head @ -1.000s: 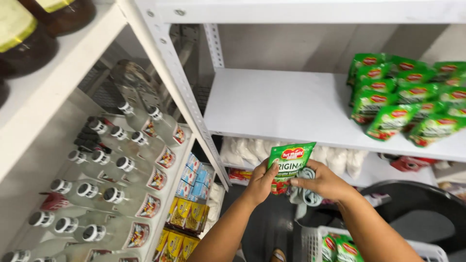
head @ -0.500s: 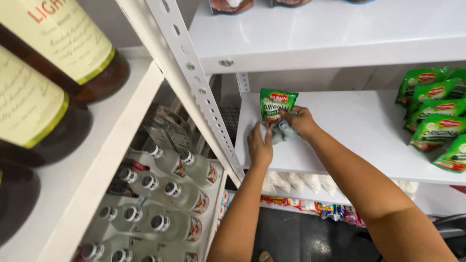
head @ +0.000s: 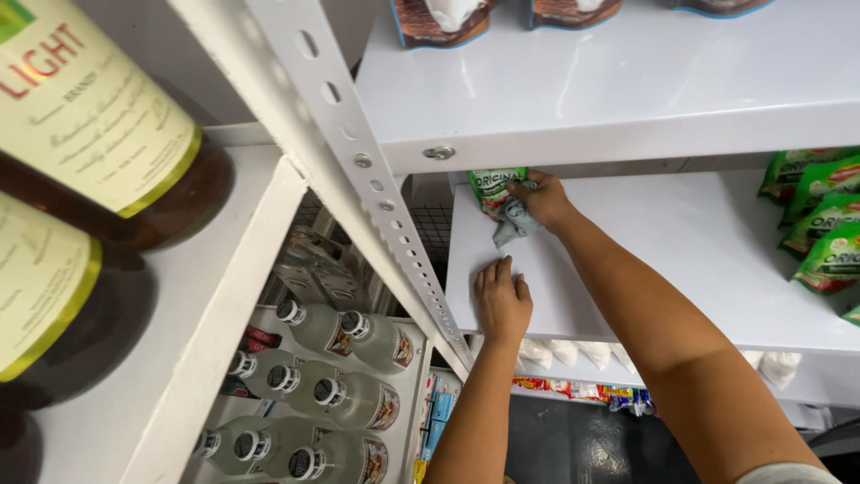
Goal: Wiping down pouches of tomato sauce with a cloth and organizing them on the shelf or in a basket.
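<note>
Gripping green pouch (head: 495, 187) and cloth (head: 512, 221) — right hand (head: 542, 199), pouch top hidden.

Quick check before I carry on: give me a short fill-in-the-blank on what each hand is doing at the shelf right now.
1. The right hand holds a green pouch and a grey ____.
2. The left hand lies ____ on the white shelf.
3. More pouches sit at the shelf's ____ end.

Missing words: cloth; flat; right

Pouch (head: 495, 186) at frame centre-top, on shelf (head: 681, 260), right hand (head: 542, 199) with cloth (head: 512, 221) touching it. Left hand (head: 502, 300) flat on shelf just below. Pouch stack (head: 820, 229) far right. Bottles (head: 313, 376) lower left.
</note>
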